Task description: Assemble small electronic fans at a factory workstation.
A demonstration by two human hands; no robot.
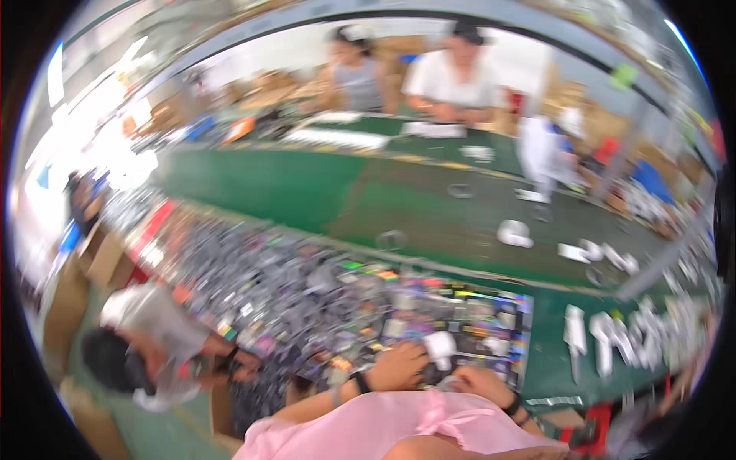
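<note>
My left hand (399,366) is at the near edge of the bench, its fingers curled inward. My right hand (484,385) sits just to its right, also with bent fingers. Between and just beyond them is a small white piece (440,346), with something dark below it near the fingertips. Blur hides what the fingers close on. Beyond my hands a board or tray with a pale edge (527,330) carries many small coloured and white items. A wide heap of small grey and clear packets (284,276) spreads to the left.
A green conveyor belt (307,188) crosses beyond the heap, with scattered white pieces (515,234). White items (621,341) lie in a row at right. Two people (452,77) work across the belt. Another person (157,345) leans over the heap at left, near cardboard boxes (111,261).
</note>
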